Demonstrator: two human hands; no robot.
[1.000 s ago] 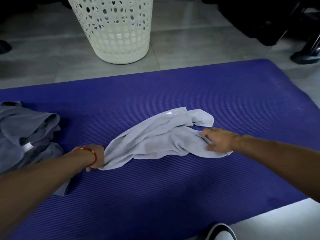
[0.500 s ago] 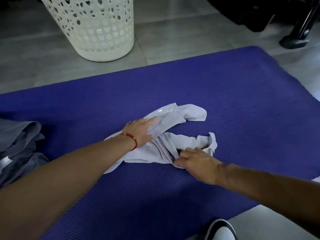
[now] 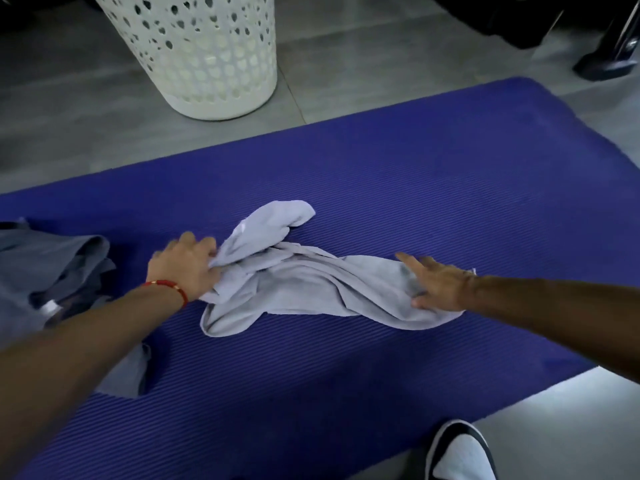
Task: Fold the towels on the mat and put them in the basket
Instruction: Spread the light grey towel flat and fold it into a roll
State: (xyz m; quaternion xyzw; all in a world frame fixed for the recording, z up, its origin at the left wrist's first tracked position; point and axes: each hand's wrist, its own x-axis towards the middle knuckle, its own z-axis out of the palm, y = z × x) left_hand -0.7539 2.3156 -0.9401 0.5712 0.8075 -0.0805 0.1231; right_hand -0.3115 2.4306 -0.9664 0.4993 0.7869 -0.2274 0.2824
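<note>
The crumpled pale grey towel (image 3: 304, 289) lies mid-way across the ribbed purple foam mat (image 3: 433, 202), nearer me than the white perforated plastic basket (image 3: 204, 53). My left hand (image 3: 187, 268) pinches its left end in closed fingers, while my right hand (image 3: 436, 285) presses flat and open on its right end.

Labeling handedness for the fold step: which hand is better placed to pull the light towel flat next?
Left. The left hand already grips a bunch of the light towel, while the right hand lies flat and open, pinning the other end.
</note>
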